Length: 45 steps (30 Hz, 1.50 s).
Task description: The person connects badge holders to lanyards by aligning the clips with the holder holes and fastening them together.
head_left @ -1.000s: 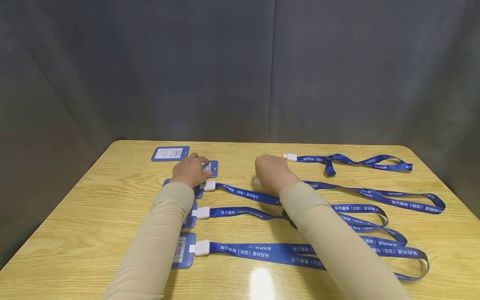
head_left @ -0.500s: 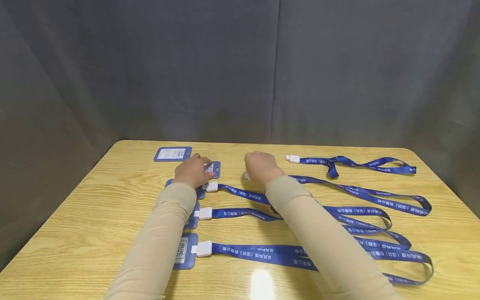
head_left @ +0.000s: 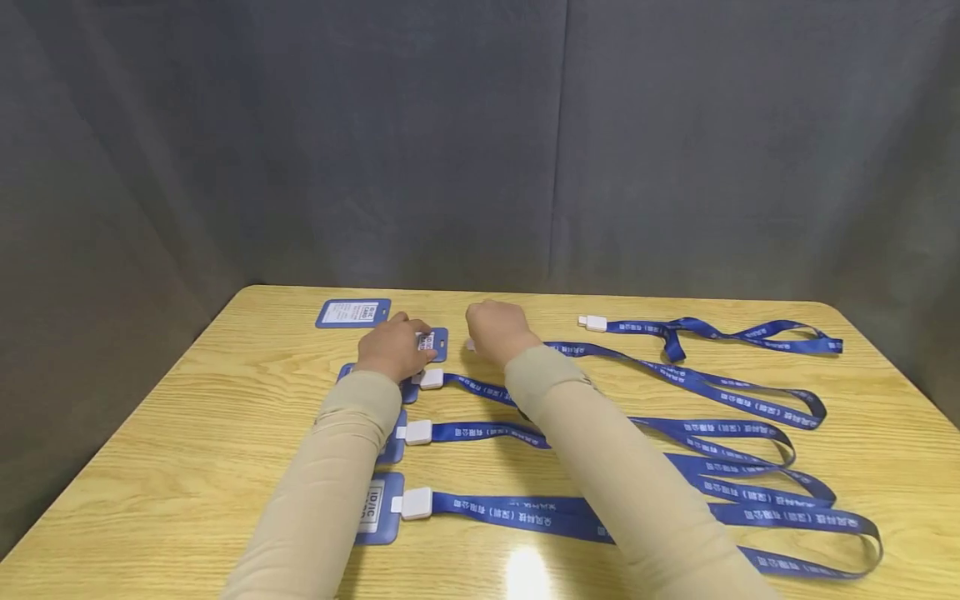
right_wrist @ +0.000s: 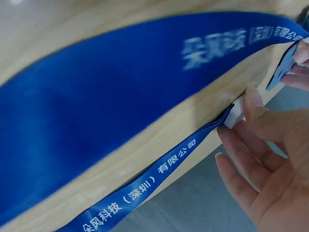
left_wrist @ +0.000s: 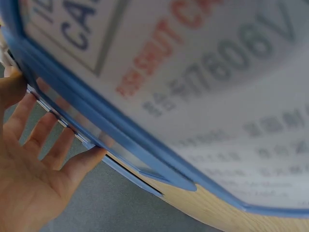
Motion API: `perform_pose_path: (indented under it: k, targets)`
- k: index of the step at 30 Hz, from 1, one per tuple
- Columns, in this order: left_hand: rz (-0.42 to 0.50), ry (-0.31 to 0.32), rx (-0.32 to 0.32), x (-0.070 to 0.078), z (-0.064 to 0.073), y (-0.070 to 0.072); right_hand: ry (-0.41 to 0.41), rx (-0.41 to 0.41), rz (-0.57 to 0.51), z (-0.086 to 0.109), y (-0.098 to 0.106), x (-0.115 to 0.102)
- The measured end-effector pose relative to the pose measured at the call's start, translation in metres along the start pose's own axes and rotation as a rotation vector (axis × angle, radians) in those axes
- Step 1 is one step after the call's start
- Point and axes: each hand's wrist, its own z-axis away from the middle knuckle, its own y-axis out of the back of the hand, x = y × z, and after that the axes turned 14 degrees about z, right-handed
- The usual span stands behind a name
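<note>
My left hand (head_left: 392, 348) grips a blue ID card holder (head_left: 439, 344) near the back of the table, its slotted end toward the right. In the left wrist view its fingers and thumb lie along the edges of that holder, partly behind a large, close card holder (left_wrist: 207, 96). My right hand (head_left: 497, 329) pinches the white clip (right_wrist: 235, 113) of a blue lanyard (right_wrist: 159, 169) between thumb and fingers. That clip is a short gap to the right of the held holder. The lanyard's strap (head_left: 690, 379) trails right across the table.
Nearer me, several card holders with white clips (head_left: 417, 432) and lanyards (head_left: 510, 517) lie in rows, partly under my forearms. A loose card holder (head_left: 352, 313) lies back left, another lanyard (head_left: 750, 332) back right. A dark curtain (head_left: 480, 150) hangs behind the wooden table (head_left: 172, 450).
My right hand has moved left with the lanyard clip, narrowing the gap to the card holder, and the strap has slid left behind it. My left hand keeps its grip on the holder.
</note>
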Motion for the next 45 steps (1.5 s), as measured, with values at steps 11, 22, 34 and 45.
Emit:
perform_pose_path:
  k: [11, 22, 34, 45]
  targets:
    - [-0.007, -0.014, 0.014, 0.002, 0.001, -0.001, 0.056, 0.066, 0.072, -0.013, 0.004, -0.013]
    - [-0.01, -0.031, -0.003, -0.003, 0.0, -0.001, 0.16, 0.034, 0.077, -0.015, 0.004, -0.018]
    - [-0.007, -0.081, -0.008, -0.006, 0.0, 0.004, 0.203, 0.063, 0.076, -0.014, 0.005, -0.026]
    - [-0.014, -0.086, -0.016, -0.003, 0.0, 0.003, 0.224, 0.087, 0.077, -0.011, 0.003, -0.028]
